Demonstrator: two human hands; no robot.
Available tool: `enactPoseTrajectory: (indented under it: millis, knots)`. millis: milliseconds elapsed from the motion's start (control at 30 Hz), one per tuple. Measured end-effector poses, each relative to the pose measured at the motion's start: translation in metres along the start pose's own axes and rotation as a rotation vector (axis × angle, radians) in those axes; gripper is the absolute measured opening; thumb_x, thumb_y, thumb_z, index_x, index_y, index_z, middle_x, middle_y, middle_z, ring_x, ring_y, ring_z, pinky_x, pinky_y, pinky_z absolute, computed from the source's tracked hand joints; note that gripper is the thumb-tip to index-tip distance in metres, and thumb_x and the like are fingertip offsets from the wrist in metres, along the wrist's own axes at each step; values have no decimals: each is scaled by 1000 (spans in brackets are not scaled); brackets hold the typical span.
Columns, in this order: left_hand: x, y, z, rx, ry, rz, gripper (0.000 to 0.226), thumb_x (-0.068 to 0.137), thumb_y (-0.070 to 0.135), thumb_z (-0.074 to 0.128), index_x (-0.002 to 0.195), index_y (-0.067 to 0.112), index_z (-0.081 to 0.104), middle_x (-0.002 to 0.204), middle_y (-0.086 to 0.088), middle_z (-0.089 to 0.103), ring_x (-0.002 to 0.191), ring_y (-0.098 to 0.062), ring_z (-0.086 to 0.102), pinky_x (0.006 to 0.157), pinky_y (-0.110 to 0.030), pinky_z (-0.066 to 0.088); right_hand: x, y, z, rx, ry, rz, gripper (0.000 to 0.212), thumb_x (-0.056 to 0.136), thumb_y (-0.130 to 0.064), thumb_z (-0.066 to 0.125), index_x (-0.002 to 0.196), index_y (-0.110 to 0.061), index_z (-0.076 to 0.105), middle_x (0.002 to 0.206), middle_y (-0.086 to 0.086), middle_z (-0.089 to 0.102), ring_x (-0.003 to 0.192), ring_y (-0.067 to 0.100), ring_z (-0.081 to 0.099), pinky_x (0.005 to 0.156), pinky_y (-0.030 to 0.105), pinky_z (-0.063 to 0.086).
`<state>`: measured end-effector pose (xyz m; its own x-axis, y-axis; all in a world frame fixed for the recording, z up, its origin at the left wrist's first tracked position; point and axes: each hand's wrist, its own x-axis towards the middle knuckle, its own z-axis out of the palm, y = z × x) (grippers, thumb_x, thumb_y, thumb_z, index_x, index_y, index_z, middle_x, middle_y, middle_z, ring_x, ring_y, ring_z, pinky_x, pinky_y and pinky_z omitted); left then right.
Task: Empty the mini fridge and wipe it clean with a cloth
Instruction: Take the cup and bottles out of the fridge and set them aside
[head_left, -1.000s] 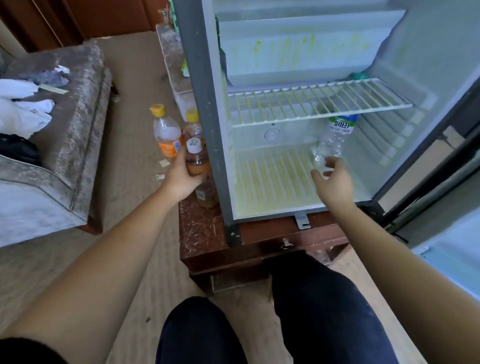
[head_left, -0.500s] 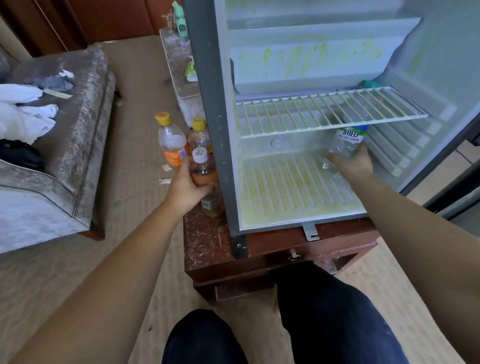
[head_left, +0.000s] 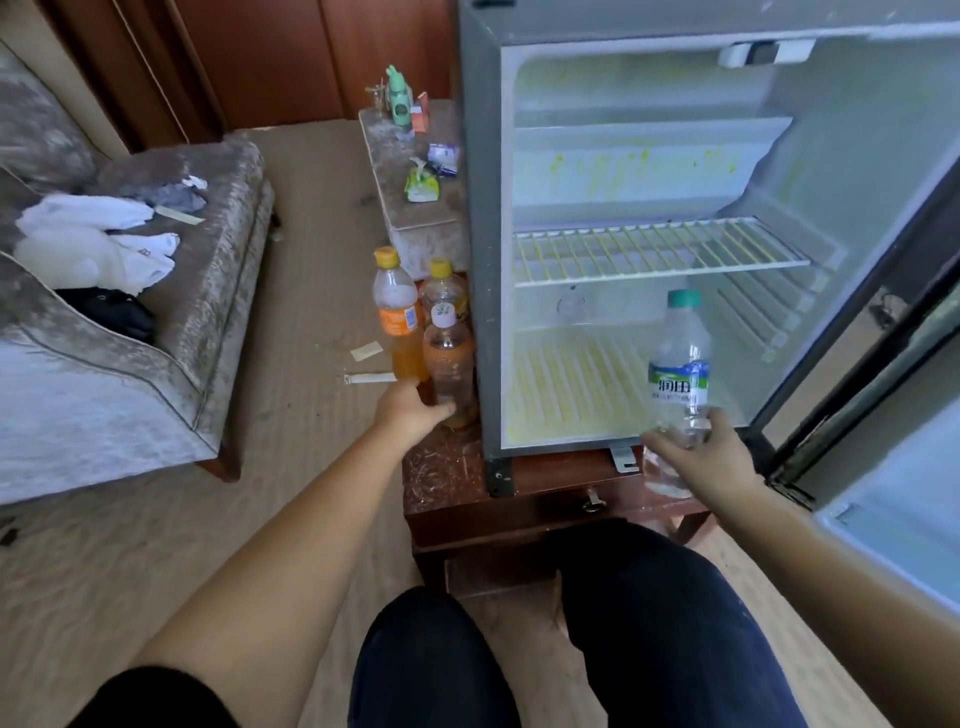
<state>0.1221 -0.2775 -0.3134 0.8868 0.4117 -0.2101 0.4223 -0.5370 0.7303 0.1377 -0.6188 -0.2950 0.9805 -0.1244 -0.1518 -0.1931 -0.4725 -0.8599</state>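
Observation:
The mini fridge (head_left: 483, 260) stands open on a dark wooden stand (head_left: 457, 483), its white inside streaked with yellow stains and its wire shelf (head_left: 649, 249) bare. My right hand (head_left: 701, 457) grips the lower part of a clear water bottle (head_left: 678, 364) with a green cap, held upright in front of the fridge's lower opening. My left hand (head_left: 410, 410) holds the base of an amber tea bottle (head_left: 449, 358) standing on the stand beside the fridge's left wall. Two orange drink bottles (head_left: 397, 312) stand just behind it.
The fridge door (head_left: 883, 364) hangs open on the right. A grey sofa (head_left: 156, 312) with white clothes lies to the left. A small grey stool (head_left: 410, 197) with packets and a green bottle stands behind the fridge. Paper scraps lie on the carpet. My knees are below.
My right hand has pulled the water bottle out of the fridge's lower compartment toward me. My left hand stays at the tea bottle. The view has tilted up.

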Motion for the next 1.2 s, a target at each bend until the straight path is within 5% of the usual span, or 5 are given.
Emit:
enactPoseTrajectory:
  millis: [267,567,800,1067,1200]
  knots:
    - [-100,14,-34,-170,-317,84,72,77,33,81,139,25,44,125,1,61,106,-12,63,91,-28,50,-91,-17,67,-131,-277,-254,62,69,-41,83,116,-20,48,104,-5,63,93,17,63,75,29,46]
    - [-136,27,-78,-398,-100,147,35,80,21,77,105,30,55,107,8,65,86,-4,68,60,-21,55,-128,-47,123,13,-574,-441,78,68,-37,84,135,-31,44,114,-17,63,104,-2,60,96,25,48]
    - [-68,-2,-91,-338,306,88,54,67,25,88,107,12,54,111,-9,67,94,-23,67,72,-29,56,-67,-25,117,12,-348,-273,66,80,-43,74,135,-24,43,119,-7,58,101,10,57,82,24,41]
    - [19,0,-74,-195,399,170,61,71,15,86,118,4,49,109,-3,60,99,-21,61,86,-35,48,-6,1,131,101,-175,-218,53,80,-32,76,125,-26,49,108,-7,62,100,14,63,79,28,48]
    - [47,5,-63,-225,427,166,59,74,15,84,120,3,50,107,-2,60,95,-16,59,72,-12,45,4,-1,139,130,-179,-247,51,81,-31,74,126,-25,49,108,-10,62,98,8,63,76,23,47]
